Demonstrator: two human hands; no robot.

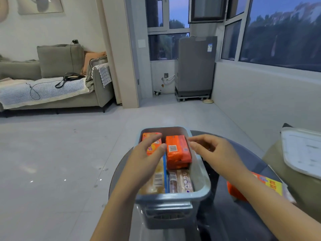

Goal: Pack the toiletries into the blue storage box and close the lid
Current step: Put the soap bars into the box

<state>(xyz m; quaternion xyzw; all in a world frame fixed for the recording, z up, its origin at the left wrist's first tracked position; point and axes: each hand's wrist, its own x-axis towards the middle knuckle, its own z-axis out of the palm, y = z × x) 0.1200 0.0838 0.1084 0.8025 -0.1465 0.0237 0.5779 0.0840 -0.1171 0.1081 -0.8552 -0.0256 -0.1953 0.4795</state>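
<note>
Storage box (pixel 205 192): on the round desk (pixel 224 211), near its left edge.
Far end of box: two soap packs side by side (pixel 178 152), atop others.
Near end of box: two flat packs (pixel 182 182) side by side.
Left hand (pixel 147 154): over the box's left half.
Right hand (pixel 213 150): over the box's right rim.
Loose pack (pixel 271 186): on the desk, right of the box.
Lid (pixel 305 150): far right, off the desk.
Sofa (pixel 57 84): far left, behind.

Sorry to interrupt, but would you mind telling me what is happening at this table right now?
A person is packing wrapped toiletries into a pale blue plastic storage box on a dark round table. The left hand rests on packets inside; the right hand hovers at the rim beside an orange packet. Another orange and yellow packet waits on the table, and the white lid lies off to the right.
</note>
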